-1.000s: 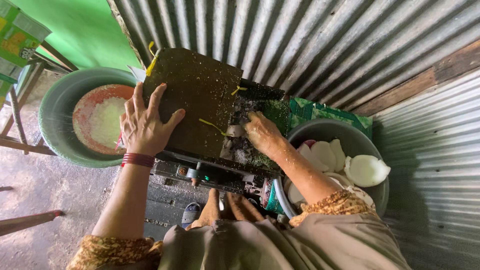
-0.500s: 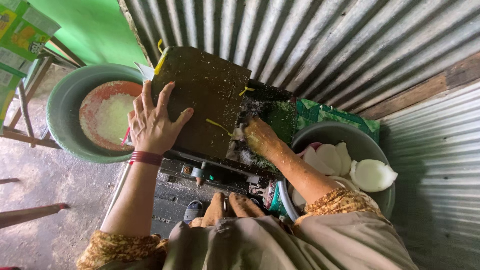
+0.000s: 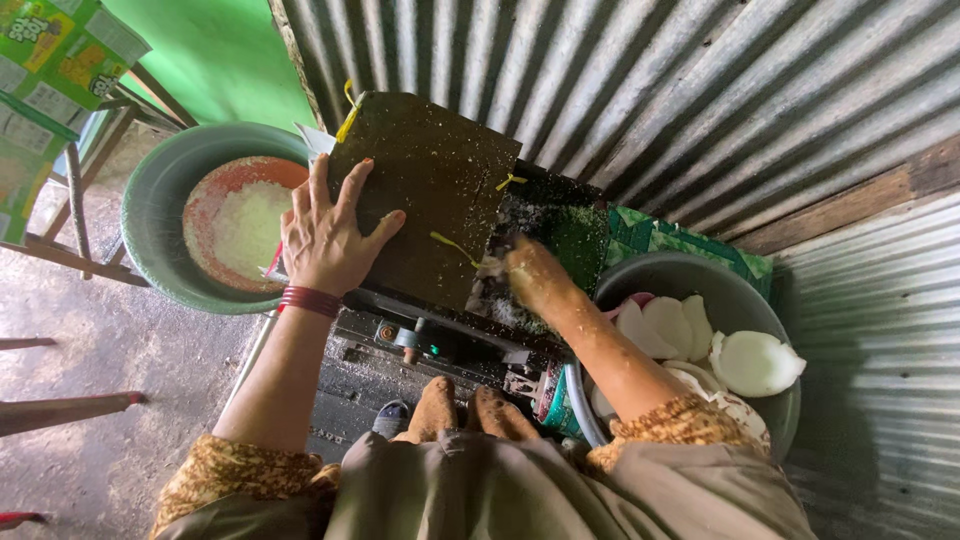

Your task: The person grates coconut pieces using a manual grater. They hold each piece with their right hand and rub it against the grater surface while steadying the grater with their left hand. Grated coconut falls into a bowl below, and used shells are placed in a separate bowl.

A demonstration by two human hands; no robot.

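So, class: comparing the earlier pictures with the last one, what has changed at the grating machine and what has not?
Little changed. The right hand stays pressed into the machine's opening beside the dark cover board, shifting only slightly. The left hand keeps lying flat on that board. The green basin of white gratings and the grey basin of coconut pieces stay put.

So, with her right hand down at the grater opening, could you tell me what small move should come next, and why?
Probably ease the right hand back from the opening: it sits deep beside the dark cover board that the left hand presses flat, and white coconut pieces wait in the grey basin.
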